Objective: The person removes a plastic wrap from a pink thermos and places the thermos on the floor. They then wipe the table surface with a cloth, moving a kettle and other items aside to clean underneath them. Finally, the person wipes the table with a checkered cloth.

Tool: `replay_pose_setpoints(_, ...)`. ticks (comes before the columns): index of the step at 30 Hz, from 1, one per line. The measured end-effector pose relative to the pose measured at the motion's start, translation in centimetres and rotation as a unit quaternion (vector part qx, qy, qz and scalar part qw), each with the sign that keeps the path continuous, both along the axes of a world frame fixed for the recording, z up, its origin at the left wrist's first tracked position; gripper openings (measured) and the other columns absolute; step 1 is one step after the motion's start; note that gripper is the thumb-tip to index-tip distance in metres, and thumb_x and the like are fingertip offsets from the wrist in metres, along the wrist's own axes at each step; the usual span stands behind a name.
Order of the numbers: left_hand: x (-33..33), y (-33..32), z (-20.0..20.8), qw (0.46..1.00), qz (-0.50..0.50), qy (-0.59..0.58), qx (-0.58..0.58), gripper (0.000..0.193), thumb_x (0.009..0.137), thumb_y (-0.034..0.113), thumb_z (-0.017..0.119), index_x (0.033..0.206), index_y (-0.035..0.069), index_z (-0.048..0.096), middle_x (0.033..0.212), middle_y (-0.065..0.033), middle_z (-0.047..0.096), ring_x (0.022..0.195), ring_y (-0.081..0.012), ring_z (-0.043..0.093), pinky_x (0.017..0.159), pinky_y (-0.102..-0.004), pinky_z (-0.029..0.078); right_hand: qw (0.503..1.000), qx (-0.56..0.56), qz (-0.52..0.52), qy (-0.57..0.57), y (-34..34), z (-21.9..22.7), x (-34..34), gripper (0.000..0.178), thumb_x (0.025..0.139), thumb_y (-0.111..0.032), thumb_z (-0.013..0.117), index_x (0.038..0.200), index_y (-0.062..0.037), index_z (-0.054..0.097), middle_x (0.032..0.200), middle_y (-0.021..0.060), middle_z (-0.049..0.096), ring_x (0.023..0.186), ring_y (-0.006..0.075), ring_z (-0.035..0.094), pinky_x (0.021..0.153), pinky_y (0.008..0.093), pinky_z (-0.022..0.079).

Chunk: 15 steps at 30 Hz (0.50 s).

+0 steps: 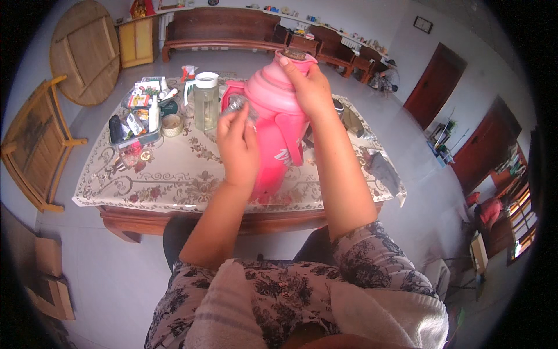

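Observation:
A pink thermos flask [271, 152] stands tilted on the cloth-covered table, a brownish stopper or opening [294, 54] at its top. My right hand [313, 88] is closed around the flask's shoulder, thumb near the rim. Against the flask's left side, near its pink handle, my left hand [238, 142] pinches a silvery steel wool scrubber [236, 103]. Part of the scrubber is hidden by my fingers. Just left of the flask, a clear water jug [206, 104] with a white lid holds some liquid.
A plastic tray [142, 139] crowded with packets and bottles sits at the table's left, beside a tape roll [172, 125]. A grey bag [381, 170] lies on the right edge. Wooden benches [224, 28] line the back wall; a round tabletop [85, 43] leans left.

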<state>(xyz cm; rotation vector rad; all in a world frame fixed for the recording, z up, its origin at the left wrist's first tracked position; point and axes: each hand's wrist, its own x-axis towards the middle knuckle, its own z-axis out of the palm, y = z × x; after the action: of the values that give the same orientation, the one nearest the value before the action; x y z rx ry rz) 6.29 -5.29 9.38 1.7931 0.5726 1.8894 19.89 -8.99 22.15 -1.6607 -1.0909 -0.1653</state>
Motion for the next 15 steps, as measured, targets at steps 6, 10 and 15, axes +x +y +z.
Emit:
replay_pose_setpoints(6,0.8,-1.3,1.1,0.996,-0.057,-0.058,-0.032,0.023,0.080,0.004,0.074,0.101,0.004,0.065,0.084,-0.0014,0.057,0.073,-0.0095,0.052,0.067,-0.0225,0.044,1.000,0.005,0.010,0.013,0.3,-0.3,0.8,0.079,0.075,-0.067,0.066,0.109,0.0048,0.062,0.104,0.0239,0.067,0.103,0.0361,0.064,0.090,0.0390,0.047)
replay_pose_setpoints(10,1.6,0.0,1.4,0.971,-0.157,-0.145,-0.109,0.018,0.088,0.008,0.069,0.101,0.005,0.057,0.089,0.0021,0.056,0.080,-0.0061,0.050,0.072,-0.0197,0.042,1.000,0.009,0.013,0.009,0.3,-0.3,0.4,0.081,0.074,-0.068,0.066,0.108,0.0051,0.061,0.103,0.0250,0.067,0.102,0.0366,0.064,0.090,0.0396,0.047)
replay_pose_setpoints(15,1.9,-0.1,0.2,0.942,-0.178,-0.188,-0.212,0.015,0.091,0.011,0.066,0.100,0.005,0.057,0.094,0.0004,0.055,0.085,-0.0069,0.050,0.076,-0.0208,0.042,1.000,0.004,0.001,-0.005,0.3,-0.3,0.6,0.083,0.072,-0.070,0.065,0.106,0.0056,0.061,0.103,0.0264,0.066,0.102,0.0375,0.064,0.090,0.0405,0.047)
